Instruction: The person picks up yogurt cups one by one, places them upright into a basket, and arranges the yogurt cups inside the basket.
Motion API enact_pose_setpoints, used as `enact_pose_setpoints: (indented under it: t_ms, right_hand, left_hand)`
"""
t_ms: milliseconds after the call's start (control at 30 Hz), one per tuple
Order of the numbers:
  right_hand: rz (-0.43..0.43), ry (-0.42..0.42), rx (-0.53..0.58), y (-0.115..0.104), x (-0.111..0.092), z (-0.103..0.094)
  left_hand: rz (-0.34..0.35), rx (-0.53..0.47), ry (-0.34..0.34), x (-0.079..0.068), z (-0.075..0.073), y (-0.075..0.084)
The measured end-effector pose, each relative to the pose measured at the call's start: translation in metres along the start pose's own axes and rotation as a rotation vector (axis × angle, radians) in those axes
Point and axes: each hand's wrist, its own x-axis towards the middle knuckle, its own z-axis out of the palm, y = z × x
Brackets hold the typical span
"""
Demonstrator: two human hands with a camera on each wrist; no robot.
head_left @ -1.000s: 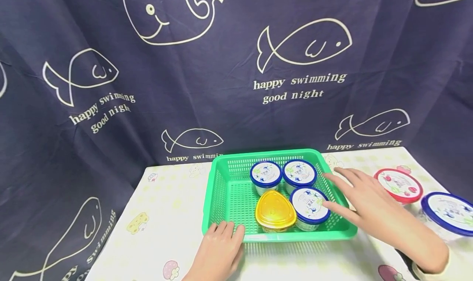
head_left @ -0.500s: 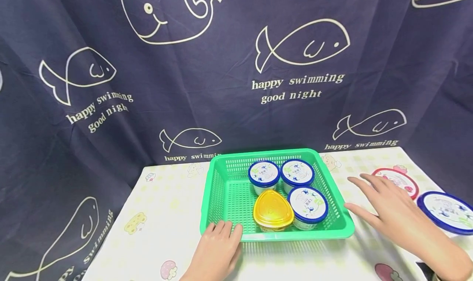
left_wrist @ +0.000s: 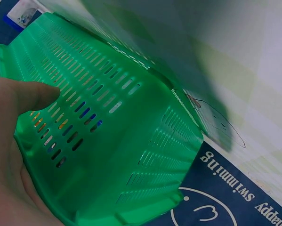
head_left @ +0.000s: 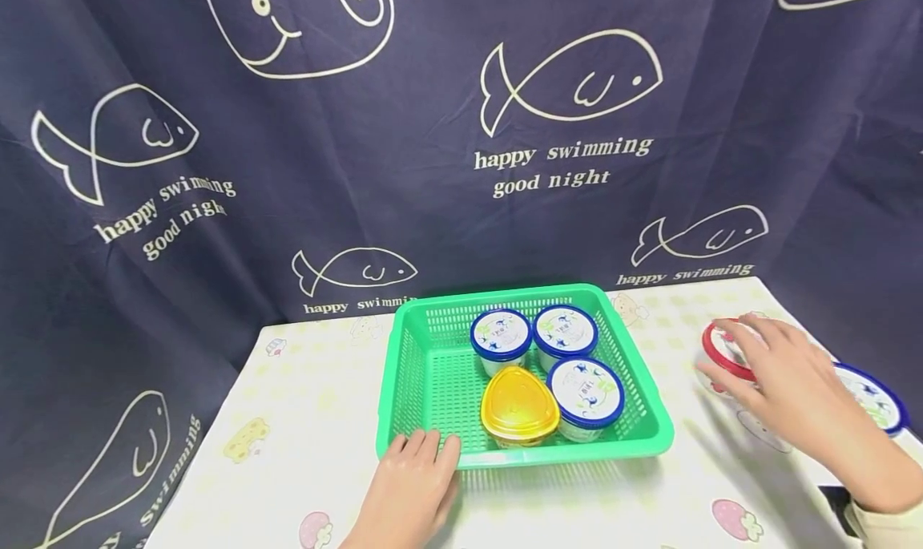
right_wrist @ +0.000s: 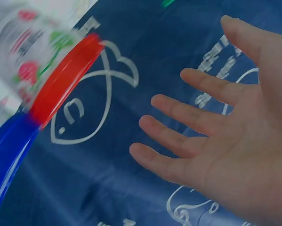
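Note:
My left hand (head_left: 411, 481) grips the near rim of a green plastic basket (head_left: 421, 373), fingers over the edge. In the left wrist view its thumb (left_wrist: 37, 95) lies against the slotted outer wall. Inside the basket sit a tub with a yellow lid (head_left: 521, 405) and three tubs with blue-rimmed lids, one a front tub (head_left: 586, 390). To the right, my right hand (head_left: 800, 389) is over a red-lidded tub (head_left: 714, 347), partly covering it. The right wrist view shows its fingers spread and the palm bare, apart from the red lid (right_wrist: 68, 77).
A larger blue-lidded tub (head_left: 876, 401) stands at the right, partly behind the right hand. The table wears a patterned pale cloth (head_left: 288, 421). A dark blue curtain (head_left: 433, 172) with fish drawings hangs behind it.
My right hand has moved right from the basket's right side to the red-lidded tub. My left hand stays on the rim. The whole head view has shifted slightly.

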Motion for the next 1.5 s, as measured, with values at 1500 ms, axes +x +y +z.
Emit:
enact_pose_setpoints:
  t_ms: [1500]
  right_hand:
    - [0.294, -0.083, -0.057, 0.105, -0.055, 0.025]
  left_hand:
    - [-0.002, -0.007, -0.019, -0.001, -0.002, 0.000]
